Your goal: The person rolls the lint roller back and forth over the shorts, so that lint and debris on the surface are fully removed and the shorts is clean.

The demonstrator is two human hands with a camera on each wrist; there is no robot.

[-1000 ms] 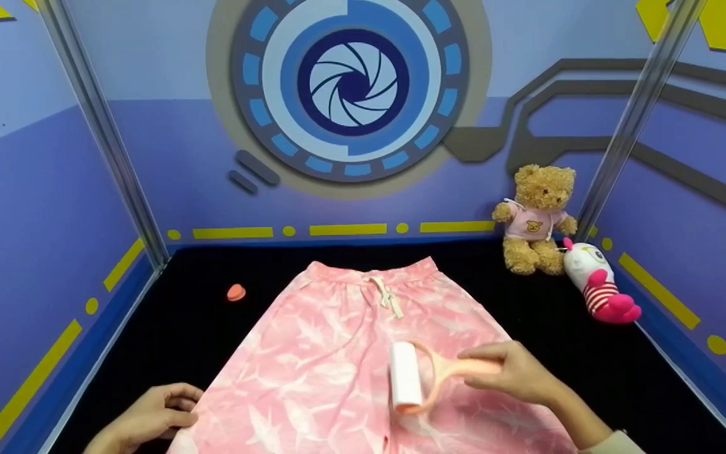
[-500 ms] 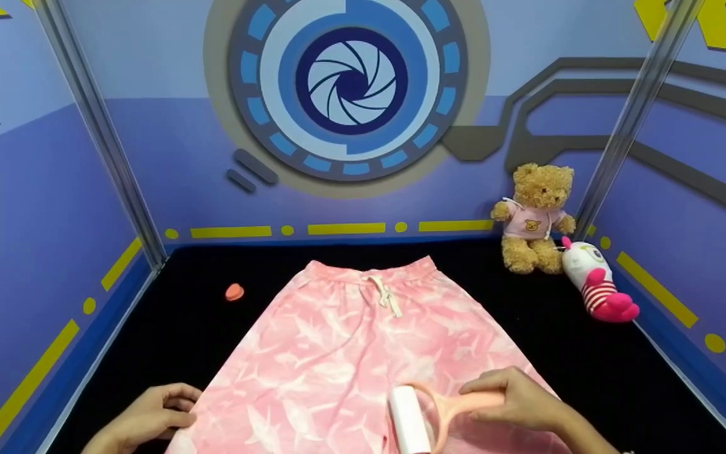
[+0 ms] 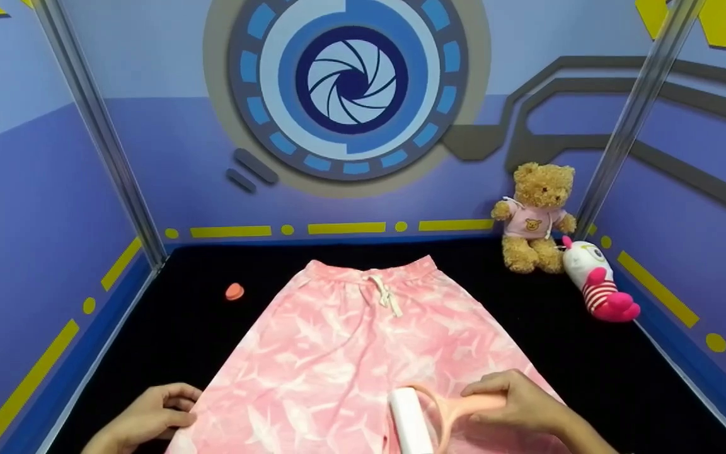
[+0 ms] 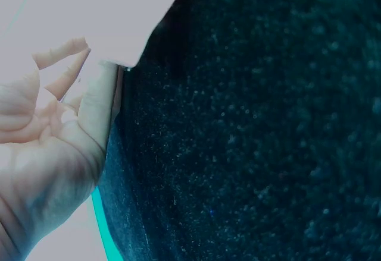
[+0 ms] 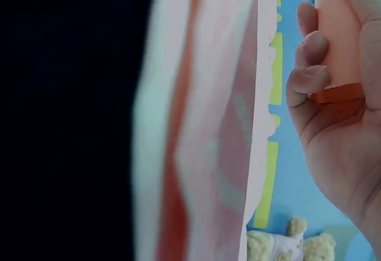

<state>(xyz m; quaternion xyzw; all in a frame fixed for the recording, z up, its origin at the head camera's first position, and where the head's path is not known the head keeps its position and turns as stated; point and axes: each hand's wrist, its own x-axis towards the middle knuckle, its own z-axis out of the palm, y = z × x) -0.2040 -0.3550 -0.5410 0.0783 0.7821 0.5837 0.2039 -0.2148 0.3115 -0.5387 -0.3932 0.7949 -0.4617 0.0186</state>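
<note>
A pair of pink pants [image 3: 325, 340] with white shark shapes and a pale drawstring lies flat, waistband away from me; the leg ends pass out of the head view. My right hand [image 3: 517, 403] grips the peach handle of a lint roller [image 3: 410, 419], fingers curled round it. The roller's white cylinder rests on the pants, low and right of the middle. My left hand [image 3: 145, 413] pinches the left edge of the pants with its thumb and bent fingers. In the left wrist view, pale overexposed cloth [image 4: 131, 23] partly hides the fingertips.
A small orange-pink piece [image 3: 234, 292] lies on the black mat [image 3: 199, 340], left of the pants. A teddy bear [image 3: 536, 217] and a white-and-pink plush toy [image 3: 599, 280] sit at the back right. Blue printed walls [image 3: 149, 157] enclose the mat at the back and sides.
My right hand has drawn the lint roller down the pants toward me, then stayed nearly in place over the last half second. The left hand keeps its spot at the edge.
</note>
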